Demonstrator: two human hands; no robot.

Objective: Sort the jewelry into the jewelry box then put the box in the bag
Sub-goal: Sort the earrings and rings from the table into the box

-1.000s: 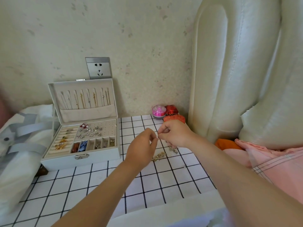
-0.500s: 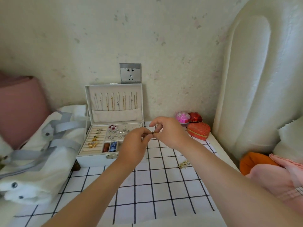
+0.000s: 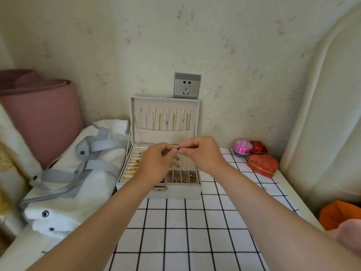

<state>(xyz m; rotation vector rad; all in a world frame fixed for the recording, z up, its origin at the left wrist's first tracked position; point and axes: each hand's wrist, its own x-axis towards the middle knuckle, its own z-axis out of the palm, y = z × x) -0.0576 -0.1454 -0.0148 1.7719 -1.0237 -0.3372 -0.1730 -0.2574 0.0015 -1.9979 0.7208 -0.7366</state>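
An open white jewelry box (image 3: 175,192) stands against the wall, its lid upright with necklaces hanging inside. Rings, earrings and small pieces fill its tray compartments. Above the tray, my left hand (image 3: 156,165) and my right hand (image 3: 203,153) meet fingertip to fingertip and pinch a tiny dark earring (image 3: 178,148) between them. My left hand hides part of the tray. A white bag (image 3: 74,178) with grey straps lies to the left of the box.
A checked cloth (image 3: 185,231) covers the table. A red heart-shaped box (image 3: 262,165), a pink ball (image 3: 242,146) and a small red box (image 3: 258,147) sit at the back right. A small loose piece (image 3: 263,188) lies near the right edge. A pink roll (image 3: 39,114) stands far left.
Both hands have moved left from the middle of the cloth to above the box tray, still pinching the small piece together. The view has swung left with them.
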